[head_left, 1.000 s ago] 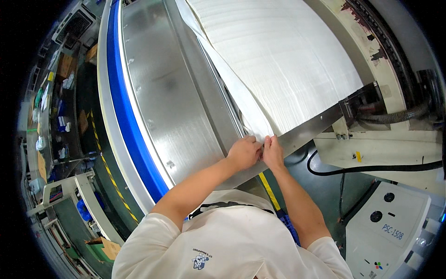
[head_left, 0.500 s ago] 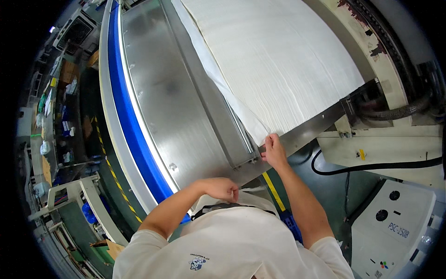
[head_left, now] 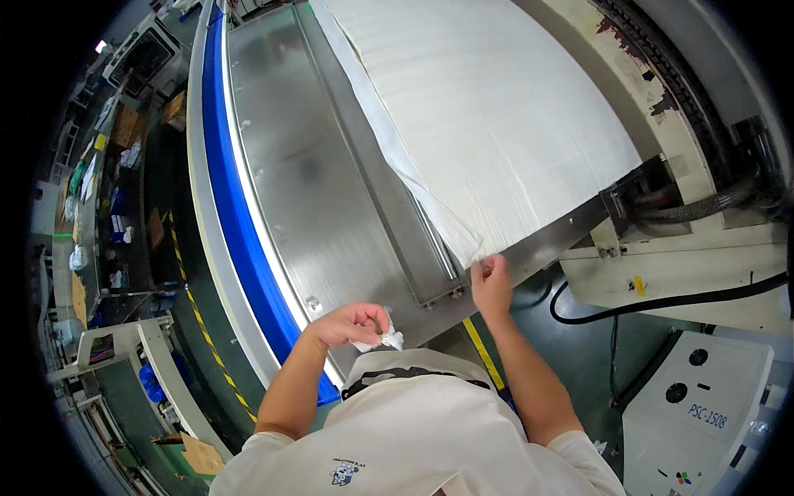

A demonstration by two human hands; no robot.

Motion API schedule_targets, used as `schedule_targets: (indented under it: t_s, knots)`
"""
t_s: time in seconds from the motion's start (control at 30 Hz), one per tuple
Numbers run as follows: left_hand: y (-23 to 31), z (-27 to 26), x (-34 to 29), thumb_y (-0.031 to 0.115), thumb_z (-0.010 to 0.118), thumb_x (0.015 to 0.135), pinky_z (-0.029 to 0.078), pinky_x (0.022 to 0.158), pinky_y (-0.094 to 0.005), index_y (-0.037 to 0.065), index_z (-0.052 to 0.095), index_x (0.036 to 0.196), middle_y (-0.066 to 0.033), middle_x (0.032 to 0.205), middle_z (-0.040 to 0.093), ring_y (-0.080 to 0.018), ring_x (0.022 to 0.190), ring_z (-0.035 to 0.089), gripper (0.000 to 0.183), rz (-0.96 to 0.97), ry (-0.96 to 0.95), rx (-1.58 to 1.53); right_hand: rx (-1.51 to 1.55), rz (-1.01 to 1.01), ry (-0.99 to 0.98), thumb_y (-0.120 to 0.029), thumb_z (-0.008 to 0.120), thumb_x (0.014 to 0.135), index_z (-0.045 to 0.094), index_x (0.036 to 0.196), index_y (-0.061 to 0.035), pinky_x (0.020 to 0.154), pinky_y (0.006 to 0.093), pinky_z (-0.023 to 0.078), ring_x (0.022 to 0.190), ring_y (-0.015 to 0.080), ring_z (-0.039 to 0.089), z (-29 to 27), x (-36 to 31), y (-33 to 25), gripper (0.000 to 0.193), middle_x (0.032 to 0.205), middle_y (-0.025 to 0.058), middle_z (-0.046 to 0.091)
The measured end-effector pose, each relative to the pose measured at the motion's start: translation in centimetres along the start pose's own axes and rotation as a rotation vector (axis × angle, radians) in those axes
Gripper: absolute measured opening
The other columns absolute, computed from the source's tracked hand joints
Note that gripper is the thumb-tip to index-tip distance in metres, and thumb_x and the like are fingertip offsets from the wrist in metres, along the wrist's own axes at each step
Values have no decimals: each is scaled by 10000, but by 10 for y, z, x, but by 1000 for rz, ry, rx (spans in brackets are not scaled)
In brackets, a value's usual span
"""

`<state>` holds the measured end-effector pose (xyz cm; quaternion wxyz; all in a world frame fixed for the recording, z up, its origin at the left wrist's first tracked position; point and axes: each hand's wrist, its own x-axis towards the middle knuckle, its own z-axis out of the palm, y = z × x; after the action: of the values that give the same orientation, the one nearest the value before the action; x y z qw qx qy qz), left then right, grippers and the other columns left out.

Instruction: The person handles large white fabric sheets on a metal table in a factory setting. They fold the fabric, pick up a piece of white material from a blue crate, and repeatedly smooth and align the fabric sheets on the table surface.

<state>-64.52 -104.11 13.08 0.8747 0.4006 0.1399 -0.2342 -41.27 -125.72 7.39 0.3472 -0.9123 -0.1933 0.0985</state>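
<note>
A wide white fabric sheet (head_left: 496,116) covers the right part of the metal machine bed, its left margin hanging as a loose folded strip. At the sheet's near corner, my right hand (head_left: 492,289) is closed, thumb and fingers pinched against the fabric's edge. In front of my waist, my left hand (head_left: 351,325) is closed around a crumpled white scrap (head_left: 392,339), which looks like cloth or paper. Part of the scrap is hidden by the fingers.
Bare metal bed (head_left: 322,215) lies left of the sheet, bordered by a blue strip (head_left: 248,223) and a pale rail. A metal rod (head_left: 438,244) runs beside the fabric. On the right stand the cream machine frame (head_left: 662,289), a black cable (head_left: 703,296) and a white cabinet (head_left: 703,413).
My left hand has moved forward and left from my waist, and the white scrap in it now shows. My right hand stays at the sheet's corner. The view has shifted slightly.
</note>
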Motion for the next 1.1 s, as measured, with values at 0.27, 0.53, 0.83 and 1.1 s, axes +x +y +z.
schedule_targets:
  t_s: [0.27, 0.53, 0.83, 1.1]
  knots:
    - [-21, 16, -7, 93, 703, 790, 303, 510, -174, 40, 576, 989, 91, 631, 494, -1, 552, 417, 242, -78, -55, 69, 13, 54, -244, -283, 732, 708, 631, 850, -19, 701, 366, 493, 761, 272, 626, 9, 73, -11, 316, 818, 129, 658]
    - [-44, 14, -29, 153, 680, 815, 263, 484, -180, 95, 569, 1012, 115, 641, 467, 9, 554, 379, 233, -24, -29, 85, -187, -362, -252, -226, 621, 787, 616, 793, -77, 681, 430, 485, 759, 341, 606, 20, 33, -24, 149, 813, 134, 624]
    - [-53, 25, -34, 133, 692, 814, 333, 523, -174, 75, 568, 1015, 82, 712, 534, -4, 597, 455, 243, 49, -76, -28, -306, -387, -249, -282, 591, 827, 571, 1097, -64, 829, 454, 460, 974, 370, 567, 14, -8, -40, 348, 1056, 182, 600]
    - [-102, 47, -82, 157, 665, 838, 351, 594, -153, 83, 575, 1025, 85, 778, 533, 0, 679, 473, 220, 62, 39, 39, -280, -179, 0, -231, 640, 779, 541, 1184, -12, 914, 444, 433, 1066, 364, 541, 26, 52, -11, 470, 1112, 201, 601]
